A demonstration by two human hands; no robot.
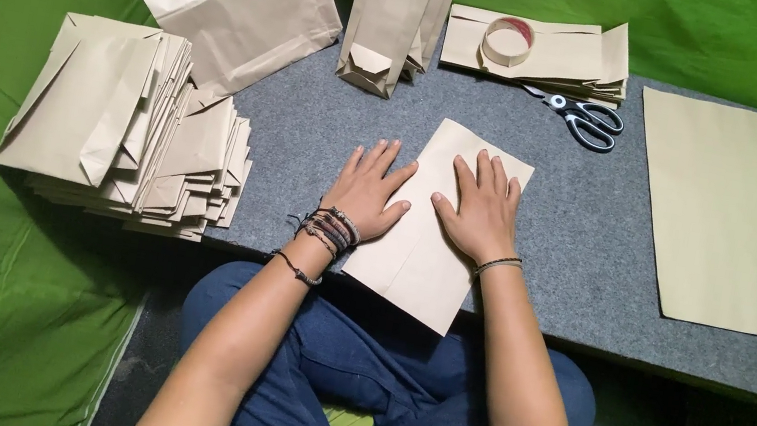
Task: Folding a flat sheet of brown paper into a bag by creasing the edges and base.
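1. Left hand (370, 191) and right hand (483, 209) lie flat, fingers open and spread, pressing a folded kraft-paper sheet (423, 251) at table (587, 236) centre.
2. Risk, judged: the sheet's 6 o'clock corner overhangs the table edge; uneven pressure could skew it or slide it off.
3. Open room at 3 o'clock before the large flat sheet (742, 220); stacked folded bags (138, 134) crowd 9 o'clock; scissors (584, 117) at 1 o'clock.

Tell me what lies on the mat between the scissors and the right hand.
In the head view, only bare grey mat lies between the scissors and the right hand, which presses flat on the folded brown paper.
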